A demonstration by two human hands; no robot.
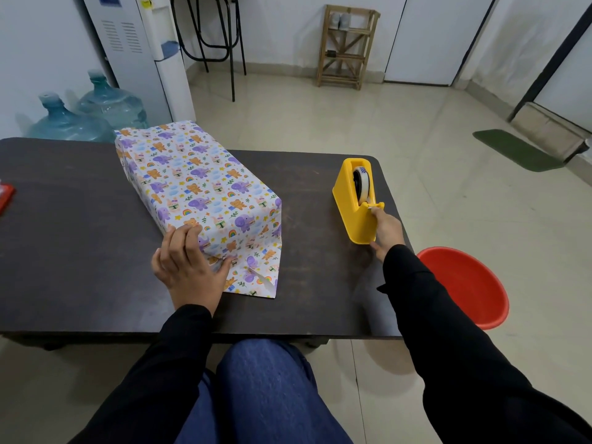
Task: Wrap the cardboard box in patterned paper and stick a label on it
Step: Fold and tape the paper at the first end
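A long box covered in patterned paper [198, 181] with purple elephants and rainbows lies on the dark table [70, 245]. Its near end has loose paper flaps [256, 277] spread flat on the table. My left hand [189, 264] presses the folded paper against the near left corner of the box. A yellow tape dispenser [354, 200] with a white tape roll stands at the table's right edge. My right hand [386, 229] is at the dispenser's near end, thumb and finger pinching the tape end at the cutter.
A red packet [5, 195] lies at the table's left edge. On the floor to the right sits a red basin [467, 283]. Water bottles [93, 113], a dispenser [144, 56] and a wooden rack [347, 46] stand behind.
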